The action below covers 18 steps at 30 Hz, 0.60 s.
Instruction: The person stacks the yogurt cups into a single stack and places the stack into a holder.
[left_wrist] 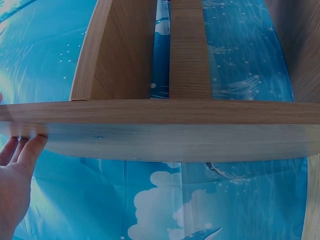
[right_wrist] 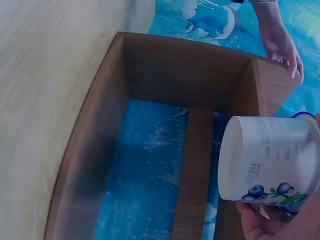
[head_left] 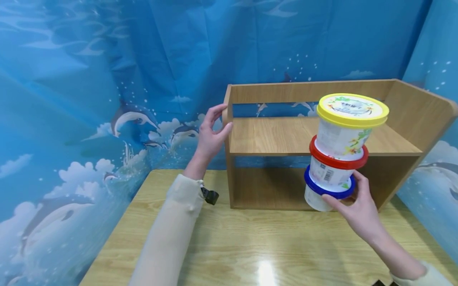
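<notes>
Three white plastic tubs stand stacked in a leaning column in front of the shelf. On top is the yellow-lidded tub (head_left: 341, 137), below it the red-lidded tub (head_left: 327, 171), at the bottom the blue-lidded tub (right_wrist: 272, 160) with blueberries printed on its side. My right hand (head_left: 361, 214) grips the bottom tub near its blue lid, thumb in front, and carries the whole stack. At the far left, my left hand (head_left: 212, 137) holds the side panel of the wooden shelf (head_left: 272, 135), fingers against its outer face and thumb near the front edge.
The two-level shelf stands on a light wooden table (head_left: 250, 242), its right side panel (head_left: 422, 105) sloping forward. Behind and on both sides hangs a blue ocean-print curtain (head_left: 171, 51). A small black device (head_left: 210, 196) sits on the left wrist.
</notes>
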{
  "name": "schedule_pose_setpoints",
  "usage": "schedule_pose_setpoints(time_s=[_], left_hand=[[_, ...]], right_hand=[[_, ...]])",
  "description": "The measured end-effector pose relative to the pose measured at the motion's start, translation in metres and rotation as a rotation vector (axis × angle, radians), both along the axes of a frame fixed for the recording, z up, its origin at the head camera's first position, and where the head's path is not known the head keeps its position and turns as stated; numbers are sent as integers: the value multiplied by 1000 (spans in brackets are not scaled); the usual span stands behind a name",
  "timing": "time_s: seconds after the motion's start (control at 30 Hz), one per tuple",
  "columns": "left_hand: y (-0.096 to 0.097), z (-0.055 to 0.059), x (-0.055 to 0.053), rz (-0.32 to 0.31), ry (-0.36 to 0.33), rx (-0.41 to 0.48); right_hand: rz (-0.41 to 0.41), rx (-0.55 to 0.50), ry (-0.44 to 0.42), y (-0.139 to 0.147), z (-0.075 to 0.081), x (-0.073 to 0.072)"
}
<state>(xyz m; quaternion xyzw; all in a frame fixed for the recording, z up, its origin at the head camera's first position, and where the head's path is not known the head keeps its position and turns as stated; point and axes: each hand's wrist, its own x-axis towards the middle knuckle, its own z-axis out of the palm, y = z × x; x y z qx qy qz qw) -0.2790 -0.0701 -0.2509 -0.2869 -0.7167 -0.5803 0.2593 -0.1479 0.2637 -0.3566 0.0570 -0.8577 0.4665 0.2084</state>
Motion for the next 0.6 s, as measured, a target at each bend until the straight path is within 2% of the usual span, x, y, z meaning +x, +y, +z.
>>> schedule_pose_setpoints(time_s=[0.17,0.33,0.6], left_hand=[[0,0,1,5,-8,0],[0,-1,2,4,17,-3],[1,-1,1,12,-9,0]], right_hand=[[-6,16,10,1,12,-2],[-7,23,-4,5,27,-6],[19,18,-39,8,51,-16]])
